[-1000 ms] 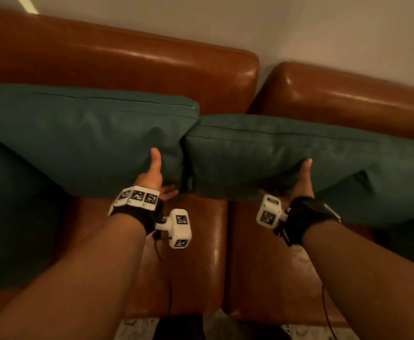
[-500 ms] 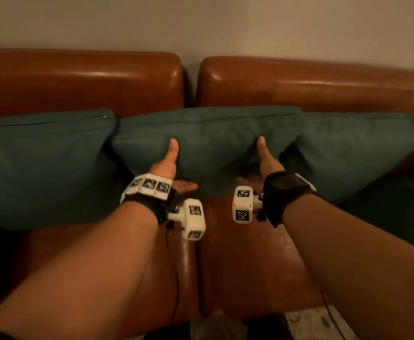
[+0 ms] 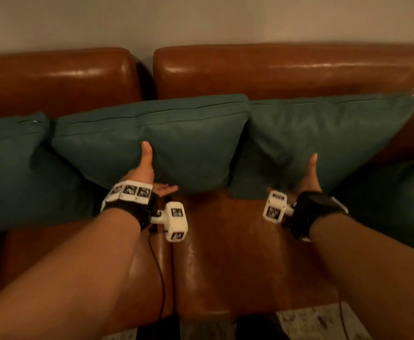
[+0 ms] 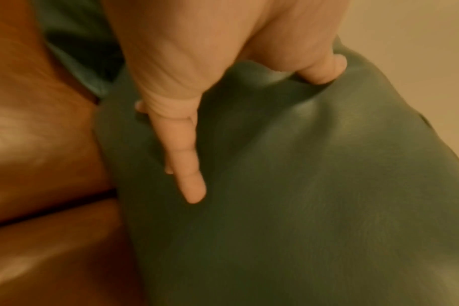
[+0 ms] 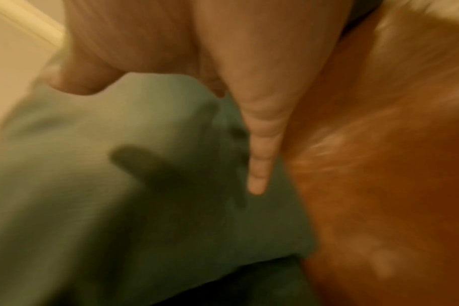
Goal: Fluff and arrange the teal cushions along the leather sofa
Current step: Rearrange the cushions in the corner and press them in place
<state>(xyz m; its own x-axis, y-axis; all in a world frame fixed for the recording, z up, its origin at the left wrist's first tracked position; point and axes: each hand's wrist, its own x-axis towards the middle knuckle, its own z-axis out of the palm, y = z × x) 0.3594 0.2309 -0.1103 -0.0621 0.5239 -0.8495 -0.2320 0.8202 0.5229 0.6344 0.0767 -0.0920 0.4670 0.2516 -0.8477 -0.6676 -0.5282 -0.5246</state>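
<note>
Three teal cushions lean along the back of the brown leather sofa [image 3: 274, 69]. My left hand [image 3: 152, 171] grips the lower edge of the middle cushion [image 3: 176, 133], thumb up on its front, fingers underneath. In the left wrist view the fingers [image 4: 181, 145] lie along the cushion [image 4: 301, 186] and the thumb dents the fabric. My right hand [image 3: 307, 179] grips the lower edge of the right cushion [image 3: 336, 128] the same way. The blurred right wrist view shows a finger [image 5: 260, 165] between that cushion [image 5: 118, 165] and the leather [image 5: 380, 165]. The left cushion [image 3: 9, 168] stands untouched.
Another darker teal cushion [image 3: 397, 204] sits at the far right of the sofa. The leather seat [image 3: 238, 253] lies bare between my forearms. A pale patterned floor [image 3: 311, 322] shows at the bottom edge, and a plain wall rises behind the sofa.
Both hands have stepped rightward along the row. Half a second ago both held the middle cushion; now the right hand holds the right cushion and the left stays on the middle one.
</note>
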